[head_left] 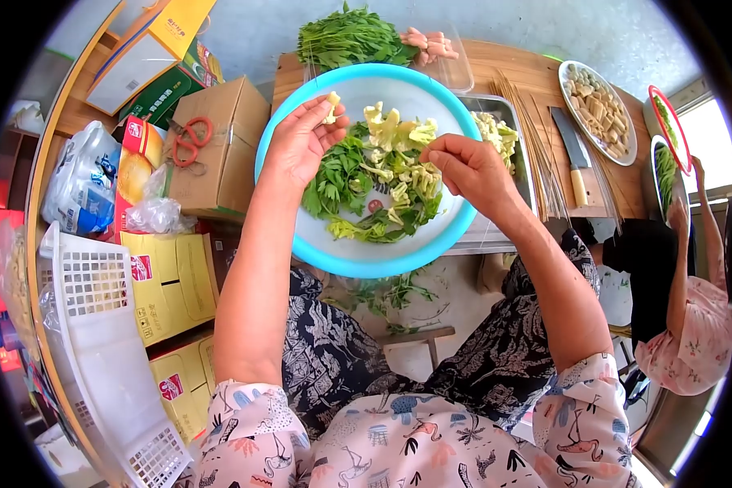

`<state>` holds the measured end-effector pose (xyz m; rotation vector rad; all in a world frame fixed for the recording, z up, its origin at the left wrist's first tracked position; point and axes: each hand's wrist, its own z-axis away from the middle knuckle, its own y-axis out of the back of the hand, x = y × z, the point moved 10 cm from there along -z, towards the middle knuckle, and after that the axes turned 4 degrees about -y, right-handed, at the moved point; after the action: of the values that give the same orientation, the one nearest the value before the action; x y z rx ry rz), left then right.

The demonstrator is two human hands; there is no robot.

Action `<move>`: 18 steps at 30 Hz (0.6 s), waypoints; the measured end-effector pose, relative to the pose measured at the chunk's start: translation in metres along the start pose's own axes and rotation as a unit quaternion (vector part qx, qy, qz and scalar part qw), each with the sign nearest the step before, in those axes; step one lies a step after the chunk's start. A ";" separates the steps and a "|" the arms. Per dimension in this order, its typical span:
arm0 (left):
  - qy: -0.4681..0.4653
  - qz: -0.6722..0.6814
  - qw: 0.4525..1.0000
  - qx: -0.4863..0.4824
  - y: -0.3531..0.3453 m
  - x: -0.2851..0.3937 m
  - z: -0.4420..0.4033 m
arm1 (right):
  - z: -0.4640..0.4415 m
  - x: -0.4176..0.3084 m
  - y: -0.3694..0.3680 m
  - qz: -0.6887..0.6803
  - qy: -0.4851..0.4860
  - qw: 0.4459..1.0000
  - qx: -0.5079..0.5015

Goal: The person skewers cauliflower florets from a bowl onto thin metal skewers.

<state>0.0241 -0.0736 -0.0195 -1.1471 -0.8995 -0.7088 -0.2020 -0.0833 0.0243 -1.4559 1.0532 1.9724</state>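
Observation:
Above the left part of a blue-rimmed basin [369, 271], my left hand [302, 138] pinches a small pale cauliflower floret [332, 107] between thumb and fingers. My right hand [473, 169] is over the basin's right side, its fingers pressed together beside a larger piece of cauliflower [398, 130]; whatever they hold is too small to make out. Inside the basin lie green leaves [337, 175] at the left and cut stems and florets [407, 183] at the right.
Behind the basin are green stalks [350, 39] and pink pieces [431, 45]. Right: metal tray [525, 175], skewers [537, 138], cleaver [569, 138], oval plate [567, 75], a co-worker [691, 325]. Left: cardboard box [220, 146], red scissors [191, 140], white basket [98, 342].

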 end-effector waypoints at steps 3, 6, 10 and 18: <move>0.010 -0.013 0.999 0.045 0.011 -0.002 -0.002 | 0.001 -0.001 -0.009 -0.004 0.005 1.000 -0.009; 0.006 -0.001 0.999 0.035 0.006 -0.003 -0.004 | -0.001 0.000 -0.013 0.012 0.015 1.000 -0.011; -0.022 -0.012 1.000 0.013 -0.007 0.001 -0.003 | -0.003 -0.001 -0.015 0.014 0.028 1.000 -0.004; -0.037 -0.003 0.999 0.010 -0.018 0.003 0.001 | -0.003 -0.002 -0.014 0.003 0.033 0.999 0.003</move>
<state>0.0098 -0.0775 -0.0084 -1.1584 -0.9706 -0.6655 -0.1894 -0.0770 0.0219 -1.5260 1.0923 1.9344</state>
